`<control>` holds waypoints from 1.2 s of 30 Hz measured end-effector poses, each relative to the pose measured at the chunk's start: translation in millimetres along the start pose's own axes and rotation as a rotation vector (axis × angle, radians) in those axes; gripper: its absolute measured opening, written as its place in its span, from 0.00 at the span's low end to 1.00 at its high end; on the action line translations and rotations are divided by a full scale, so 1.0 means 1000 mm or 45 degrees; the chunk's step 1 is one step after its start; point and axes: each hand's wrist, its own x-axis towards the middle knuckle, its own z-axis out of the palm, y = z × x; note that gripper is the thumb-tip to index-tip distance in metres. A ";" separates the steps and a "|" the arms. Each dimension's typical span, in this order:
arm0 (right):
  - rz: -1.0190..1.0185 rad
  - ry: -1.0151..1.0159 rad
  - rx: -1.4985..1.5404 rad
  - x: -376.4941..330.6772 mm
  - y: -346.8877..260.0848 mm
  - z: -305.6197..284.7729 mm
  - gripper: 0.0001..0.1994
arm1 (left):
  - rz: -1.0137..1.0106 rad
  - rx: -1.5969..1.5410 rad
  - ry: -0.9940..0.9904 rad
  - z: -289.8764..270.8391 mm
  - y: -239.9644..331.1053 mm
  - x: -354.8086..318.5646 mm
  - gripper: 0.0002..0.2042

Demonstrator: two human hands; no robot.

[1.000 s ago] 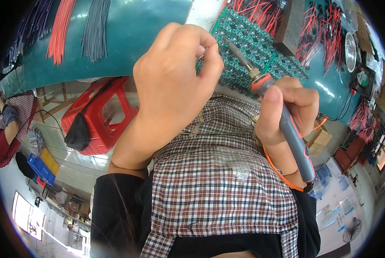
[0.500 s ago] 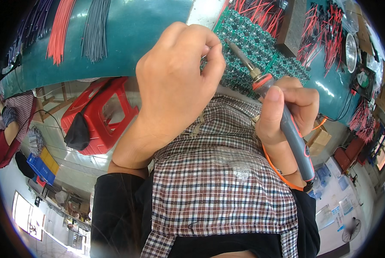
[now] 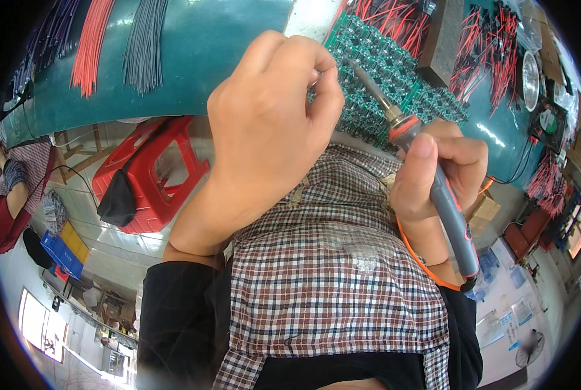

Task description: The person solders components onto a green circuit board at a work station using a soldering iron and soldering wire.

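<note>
Gripping soldering iron (image 3: 427, 175) in right hand (image 3: 436, 172), left hand (image 3: 271, 130) pinched closed over green circuit boards (image 3: 394, 84)

An electronics assembly workshop: a teal workbench (image 3: 225, 45) carries green circuit boards (image 3: 394, 71), bundled red wires (image 3: 89, 39) far left, soldering iron (image 3: 433, 182) right.

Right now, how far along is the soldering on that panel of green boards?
In hand: the right hand grips the soldering iron, tip down on the green circuit boards, and the left hand pinches something thin beside the tip. Done: red-wired pieces lie heaped on the bench. Left: cut red wires and grey wires wait in bundles; finished joints cannot be made out.
</note>
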 end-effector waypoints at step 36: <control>-0.126 -0.039 -0.029 -0.011 0.002 0.003 0.13 | -0.029 -0.046 -0.019 -0.008 -0.002 -0.016 0.05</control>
